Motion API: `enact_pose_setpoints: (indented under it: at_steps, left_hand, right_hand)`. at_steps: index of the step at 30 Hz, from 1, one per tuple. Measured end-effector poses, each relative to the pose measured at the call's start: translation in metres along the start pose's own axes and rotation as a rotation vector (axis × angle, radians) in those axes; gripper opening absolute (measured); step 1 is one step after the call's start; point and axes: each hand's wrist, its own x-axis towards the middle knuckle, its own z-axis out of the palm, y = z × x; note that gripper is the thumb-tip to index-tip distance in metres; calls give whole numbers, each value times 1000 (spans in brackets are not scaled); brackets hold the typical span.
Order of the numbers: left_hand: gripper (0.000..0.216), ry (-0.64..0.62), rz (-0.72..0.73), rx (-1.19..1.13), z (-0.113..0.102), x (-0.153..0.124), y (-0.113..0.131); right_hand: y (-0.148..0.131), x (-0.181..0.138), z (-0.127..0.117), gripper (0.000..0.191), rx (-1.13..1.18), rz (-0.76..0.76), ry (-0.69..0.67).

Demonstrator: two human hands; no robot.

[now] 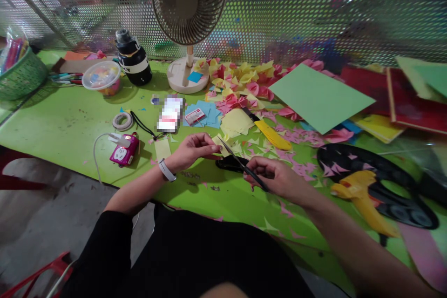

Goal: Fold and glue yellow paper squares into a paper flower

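My left hand (199,149), with a white band at the wrist, pinches a small piece of yellow paper (218,142) between thumb and fingers. My right hand (270,176) grips a pair of scissors (256,177) by the dark handles. The blades point up and left and reach the yellow paper's edge; whether they are cutting into it I cannot tell. Just behind the hands lies a stack of pale yellow paper pieces (236,122). A black object (230,164) lies partly hidden under the scissors. Yellow and pink scraps are scattered around.
A yellow utility knife (272,135) lies behind my right hand. At the right are a yellow glue gun (363,200), a black tray (387,186) and a green sheet (321,98). A fan (188,84), phone (171,115), bottle (134,60) and purple power socket (125,150) stand or lie farther left.
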Motion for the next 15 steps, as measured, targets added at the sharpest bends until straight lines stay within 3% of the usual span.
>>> enact_pose_setpoints:
  at_steps: [15]
  left_hand:
    - [34,-39,-3,-8,-1,0,-3]
  right_hand:
    - [-3,0,1,45,16,-11,-7]
